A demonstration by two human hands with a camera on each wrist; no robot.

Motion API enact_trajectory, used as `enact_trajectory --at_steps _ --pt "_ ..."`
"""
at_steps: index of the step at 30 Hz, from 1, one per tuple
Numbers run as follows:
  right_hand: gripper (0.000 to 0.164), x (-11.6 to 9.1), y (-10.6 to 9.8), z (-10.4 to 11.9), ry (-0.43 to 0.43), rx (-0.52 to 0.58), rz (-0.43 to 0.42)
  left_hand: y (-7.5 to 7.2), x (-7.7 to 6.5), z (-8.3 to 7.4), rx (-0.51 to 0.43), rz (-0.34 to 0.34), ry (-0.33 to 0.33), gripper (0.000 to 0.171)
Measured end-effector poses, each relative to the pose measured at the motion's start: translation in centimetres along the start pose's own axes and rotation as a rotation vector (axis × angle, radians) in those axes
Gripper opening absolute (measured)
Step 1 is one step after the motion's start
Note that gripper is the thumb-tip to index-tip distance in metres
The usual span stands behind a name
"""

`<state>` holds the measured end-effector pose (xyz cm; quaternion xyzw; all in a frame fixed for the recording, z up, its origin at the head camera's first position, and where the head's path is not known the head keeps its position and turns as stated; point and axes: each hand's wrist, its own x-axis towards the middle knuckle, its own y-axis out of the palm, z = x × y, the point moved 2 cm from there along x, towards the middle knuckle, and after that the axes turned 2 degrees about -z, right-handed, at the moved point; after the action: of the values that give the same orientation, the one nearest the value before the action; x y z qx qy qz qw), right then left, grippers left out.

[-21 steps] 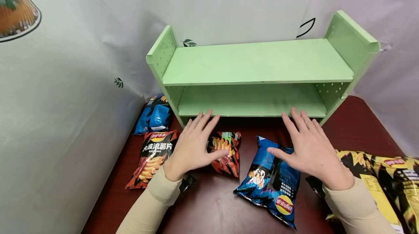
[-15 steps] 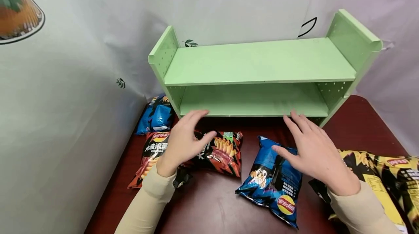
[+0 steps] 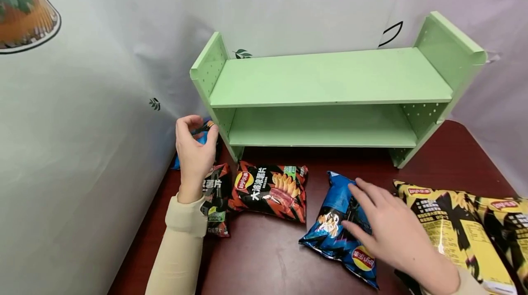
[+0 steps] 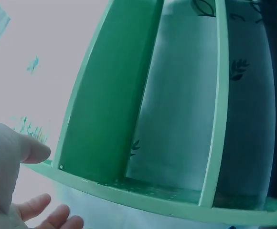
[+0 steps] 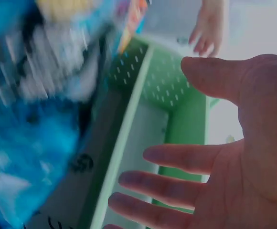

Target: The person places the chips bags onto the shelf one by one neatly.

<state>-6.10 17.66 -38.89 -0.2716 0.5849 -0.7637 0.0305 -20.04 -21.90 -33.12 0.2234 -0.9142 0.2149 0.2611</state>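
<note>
My left hand (image 3: pixel 195 155) is raised at the shelf's left end, over a blue chip bag (image 3: pixel 202 138) that it mostly hides. Its thumb and bent fingers stand apart with nothing between them, as the left wrist view also shows. Below it lies a black-and-red chip bag (image 3: pixel 216 180), partly covered by the wrist. A second red chip bag (image 3: pixel 270 192) lies in front of the shelf. My right hand (image 3: pixel 392 228) hovers with spread fingers over the right side of another blue chip bag (image 3: pixel 334 217); whether it touches is unclear.
A light green two-tier shelf (image 3: pixel 330 79) stands at the back of the dark red table (image 3: pixel 264 258). Yellow chip bags (image 3: pixel 443 221) lie at the right. Pale printed sheeting (image 3: pixel 103 148) encloses the left, back and right sides.
My left hand has moved left and back from above the red bags to the far-left blue bag. My right hand has come down and nearer over the middle blue bag.
</note>
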Motion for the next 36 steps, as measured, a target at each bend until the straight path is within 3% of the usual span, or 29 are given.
enact_trajectory --at_steps 6,12,20,28,32,36 --pt "0.083 -1.8 1.6 1.7 -0.029 -0.013 0.052 0.8 1.0 1.0 -0.198 0.123 -0.118 0.054" --pt "0.090 -2.7 2.6 2.2 -0.034 -0.023 0.078 2.0 1.4 1.9 -0.245 0.235 -0.133 0.061" --pt "0.104 -3.5 3.9 2.8 0.002 -0.042 0.172 2.8 1.4 3.0 -0.229 0.301 -0.109 0.058" --pt "0.112 -3.8 5.2 3.2 -0.008 -0.079 0.188 3.1 1.7 3.6 -0.189 0.288 -0.112 0.058" --pt "0.114 -3.9 5.6 3.2 -0.014 -0.099 0.195 3.3 1.7 3.1 -0.133 0.275 -0.113 0.057" --pt "0.118 -4.0 6.1 3.2 -0.034 -0.145 0.199 3.0 1.4 1.4 -0.072 0.273 -0.099 0.055"
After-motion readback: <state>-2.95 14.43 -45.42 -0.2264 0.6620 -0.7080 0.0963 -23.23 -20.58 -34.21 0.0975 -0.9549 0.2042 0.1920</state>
